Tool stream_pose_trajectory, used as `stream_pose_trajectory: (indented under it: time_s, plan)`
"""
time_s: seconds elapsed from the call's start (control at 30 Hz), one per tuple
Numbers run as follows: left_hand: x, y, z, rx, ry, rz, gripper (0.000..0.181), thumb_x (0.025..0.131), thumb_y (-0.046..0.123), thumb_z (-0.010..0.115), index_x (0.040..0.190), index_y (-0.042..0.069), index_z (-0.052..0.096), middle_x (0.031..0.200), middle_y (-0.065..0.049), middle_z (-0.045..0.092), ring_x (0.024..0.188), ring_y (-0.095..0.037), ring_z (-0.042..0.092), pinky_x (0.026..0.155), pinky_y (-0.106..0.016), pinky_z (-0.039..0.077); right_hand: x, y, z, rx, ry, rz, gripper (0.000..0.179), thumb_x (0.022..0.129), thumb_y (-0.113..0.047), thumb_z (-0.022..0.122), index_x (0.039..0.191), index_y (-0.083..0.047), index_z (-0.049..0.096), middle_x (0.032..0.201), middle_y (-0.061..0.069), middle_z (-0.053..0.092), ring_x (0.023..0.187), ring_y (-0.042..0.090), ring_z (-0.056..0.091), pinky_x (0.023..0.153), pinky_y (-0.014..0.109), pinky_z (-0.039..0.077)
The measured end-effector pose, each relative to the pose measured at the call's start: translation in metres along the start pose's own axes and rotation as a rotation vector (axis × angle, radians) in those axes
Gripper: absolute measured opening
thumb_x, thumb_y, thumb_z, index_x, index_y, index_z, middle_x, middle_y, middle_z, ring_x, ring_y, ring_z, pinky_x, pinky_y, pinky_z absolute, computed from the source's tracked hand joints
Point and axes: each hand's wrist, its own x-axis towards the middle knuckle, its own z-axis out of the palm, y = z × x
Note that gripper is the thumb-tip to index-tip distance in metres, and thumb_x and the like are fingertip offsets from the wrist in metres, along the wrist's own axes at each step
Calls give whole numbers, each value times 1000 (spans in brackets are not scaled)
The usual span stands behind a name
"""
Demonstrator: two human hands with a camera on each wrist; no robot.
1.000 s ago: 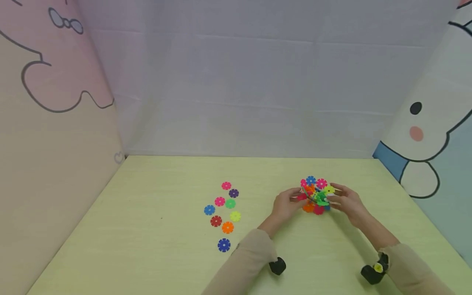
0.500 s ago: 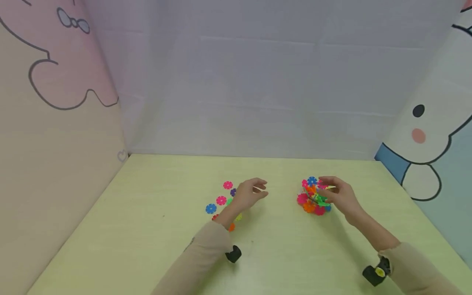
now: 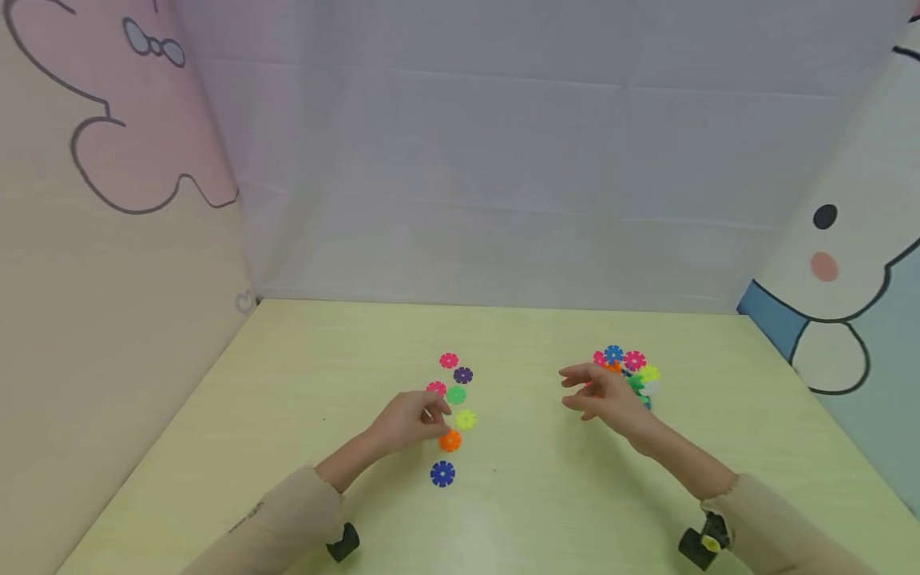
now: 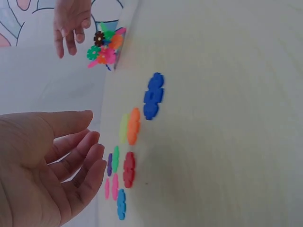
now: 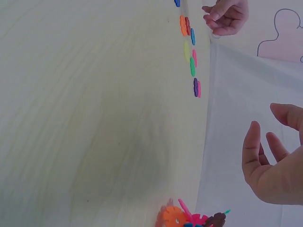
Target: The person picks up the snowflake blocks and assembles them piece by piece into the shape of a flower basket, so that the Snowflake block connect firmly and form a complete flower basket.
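Note:
Over the loose flower-shaped plastic discs, my left hand [image 3: 408,423] hovers with loosely bent fingers, nothing between them in the left wrist view. Its fingertips overlap the orange disc [image 3: 450,442] in the head view. A red disc [image 4: 129,169] and a light blue disc [image 4: 121,204] lie there too, hidden behind this hand in the head view. My right hand [image 3: 611,402] is raised, fingers apart and holding nothing, in front of a colourful cluster of joined discs [image 3: 635,360]. It covers part of that cluster in the head view.
More discs lie around the left hand: yellow [image 3: 465,419], green [image 3: 456,395], purple [image 3: 463,375], pink [image 3: 449,360] and dark blue [image 3: 442,474]. The pale wooden table [image 3: 323,351] meets a whitish cloth backdrop [image 3: 460,184], with cartoon-printed panels at both sides.
Both hands were at the cluster. My left hand has let go and moved left to the loose discs; my right hand has come off the cluster and shifted a little left.

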Motion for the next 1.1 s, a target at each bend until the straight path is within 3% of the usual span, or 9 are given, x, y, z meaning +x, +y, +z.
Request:
stream_pose_trajectory:
  time_s: [0.2,0.4,0.6,0.87,1.0,1.1]
  plan:
    - [-22,-12,9,40,-113,-23,22,74,18,75,90,9,62,76,6,56,70,-11,51,59,-21,46,7,1,15,19,-52,31,43,85,-13,62,123,3,50,114,25,51,86,22,59,68,31,52]
    - [-25,-13,16,151,-179,-29,28,70,28,78,90,16,62,79,12,54,74,-7,49,66,-21,44,15,2,29,38,-106,50,42,86,-12,61,123,4,49,115,25,52,86,20,58,69,30,51]
    - [-25,-11,18,167,-193,-9,24,70,23,78,85,17,60,76,11,53,71,-7,48,64,-21,44,30,4,50,31,-144,51,39,85,-10,61,119,5,51,113,24,54,83,21,58,68,30,52]
    - [-26,-14,10,131,-213,12,24,73,20,76,83,17,55,69,8,51,65,-9,47,58,-20,42,68,0,91,-110,-244,-3,34,79,-8,68,110,0,59,96,14,55,72,15,53,58,27,51]
    - [-23,-16,5,136,-193,23,19,76,21,73,79,15,55,61,7,48,57,-8,44,52,-20,37,79,0,104,-175,-313,-29,33,76,-6,71,107,-1,61,91,11,54,70,15,52,54,25,49]
    - [-20,-17,2,79,-181,8,17,79,21,71,81,13,56,60,6,49,55,-9,43,50,-20,36,83,-1,109,-244,-328,-23,34,73,-6,73,105,-1,62,89,9,55,71,15,50,55,25,48]
